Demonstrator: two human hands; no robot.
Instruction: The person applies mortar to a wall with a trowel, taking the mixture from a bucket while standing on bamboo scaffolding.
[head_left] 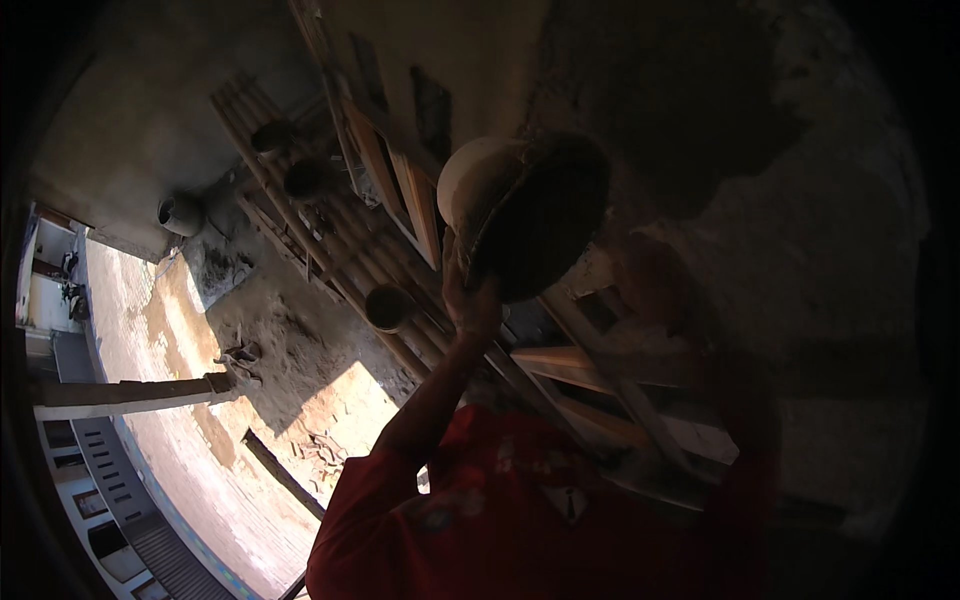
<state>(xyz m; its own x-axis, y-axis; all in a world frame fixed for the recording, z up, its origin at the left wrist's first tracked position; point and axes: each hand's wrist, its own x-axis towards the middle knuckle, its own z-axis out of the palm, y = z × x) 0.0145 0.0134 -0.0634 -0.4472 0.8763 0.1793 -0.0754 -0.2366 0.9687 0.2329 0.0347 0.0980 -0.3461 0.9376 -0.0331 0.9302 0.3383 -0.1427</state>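
Note:
My left hand [474,302] grips the lower rim of a round bowl-shaped container [535,215]. The container is tipped on its side, its pale outside to the left and its dark mouth facing right toward the wall. In deep shade right of it is my right hand [648,280], near the wall; its fingers and anything in them are too dark to make out. Both arms rise from a red shirt [480,510].
Bamboo poles [345,250] form a platform left of my hands, with a dark bucket [388,308] on it. Wooden frames [560,360] stand below the container. A wall [820,250] with a darker patch lies to the right. Sunlit ground [190,400] spreads at left, near a post [130,397].

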